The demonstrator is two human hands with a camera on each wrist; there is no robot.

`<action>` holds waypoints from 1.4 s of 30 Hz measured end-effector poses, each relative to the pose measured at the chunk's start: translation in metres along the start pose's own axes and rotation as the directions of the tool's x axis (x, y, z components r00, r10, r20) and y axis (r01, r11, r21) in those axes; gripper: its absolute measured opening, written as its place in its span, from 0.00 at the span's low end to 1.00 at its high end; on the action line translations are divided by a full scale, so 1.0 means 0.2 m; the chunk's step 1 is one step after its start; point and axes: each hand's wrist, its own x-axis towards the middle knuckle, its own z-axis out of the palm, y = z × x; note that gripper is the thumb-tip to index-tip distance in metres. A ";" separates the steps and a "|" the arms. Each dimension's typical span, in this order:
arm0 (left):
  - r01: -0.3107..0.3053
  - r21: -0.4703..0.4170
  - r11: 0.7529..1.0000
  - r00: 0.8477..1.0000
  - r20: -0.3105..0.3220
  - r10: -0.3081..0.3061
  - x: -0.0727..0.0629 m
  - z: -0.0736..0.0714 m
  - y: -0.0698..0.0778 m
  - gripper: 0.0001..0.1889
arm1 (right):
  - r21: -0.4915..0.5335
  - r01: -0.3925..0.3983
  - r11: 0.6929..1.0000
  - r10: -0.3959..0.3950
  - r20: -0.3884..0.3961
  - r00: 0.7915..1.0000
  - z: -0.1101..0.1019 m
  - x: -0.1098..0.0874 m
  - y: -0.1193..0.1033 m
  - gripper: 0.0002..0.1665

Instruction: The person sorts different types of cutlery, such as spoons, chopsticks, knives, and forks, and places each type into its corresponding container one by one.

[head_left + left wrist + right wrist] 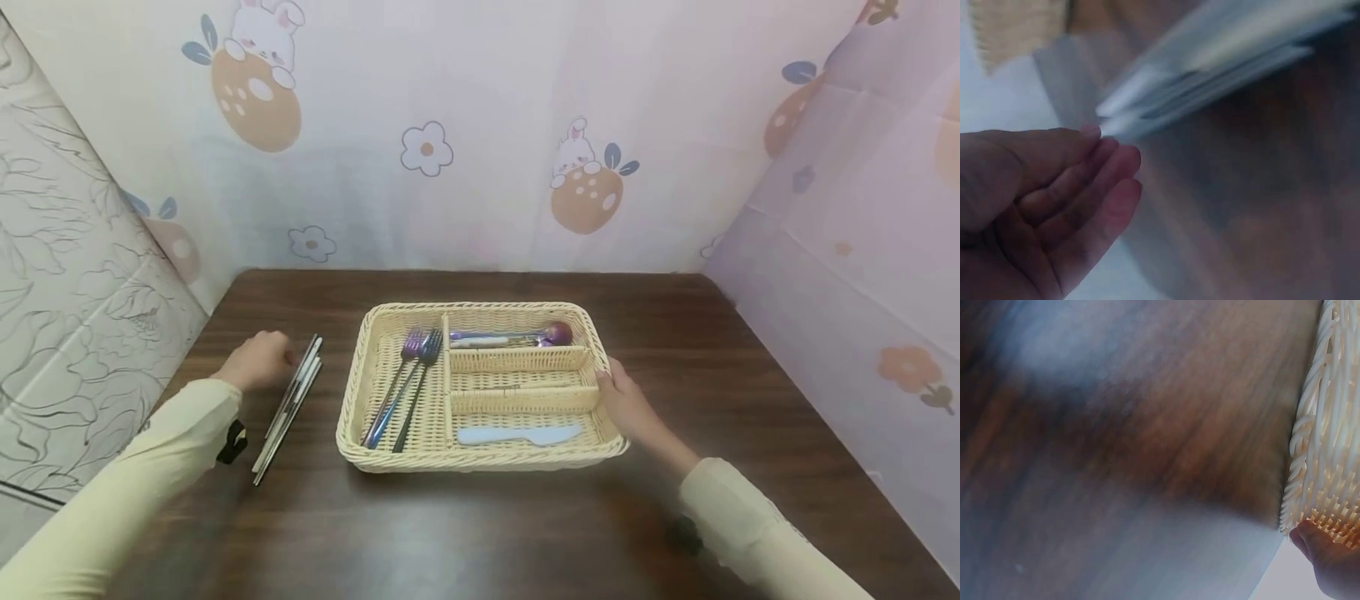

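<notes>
Our left hand [257,363]: fingers loosely bent, grasping nothing, just beside the far ends of the sticks [287,410]; whether touching, we cannot tell. Our right hand [627,407]: fingers gripping the right rim of the basket [350,392]. Sticks: one bundle, on the counter [480,533], left of the basket. Inside it we list: forks [429,348], left compartment; spoons [557,333], far right; pale knife [517,434], near right.
</notes>
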 end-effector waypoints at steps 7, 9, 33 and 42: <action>0.100 -0.149 0.984 0.995 -0.005 -0.102 -0.04 0.10 -0.09 0.11 | -0.017 -0.019 1.000 0.019 0.018 1.000 0.00 0.00 0.00 0.32; 0.122 -0.157 0.980 0.992 -0.007 -0.125 -0.05 0.10 -0.09 0.13 | -0.018 -0.024 1.000 0.025 0.018 1.000 0.00 0.00 0.00 0.33; 0.056 -0.067 0.996 0.992 -0.113 -0.063 0.00 -0.06 0.10 0.20 | -0.020 -0.021 1.000 0.021 0.014 1.000 0.00 0.00 -0.01 0.33; -0.087 -0.064 0.994 0.996 -0.038 0.085 0.11 -0.18 0.49 0.19 | -0.009 -0.041 0.999 0.041 0.020 0.999 -0.01 0.00 -0.02 0.33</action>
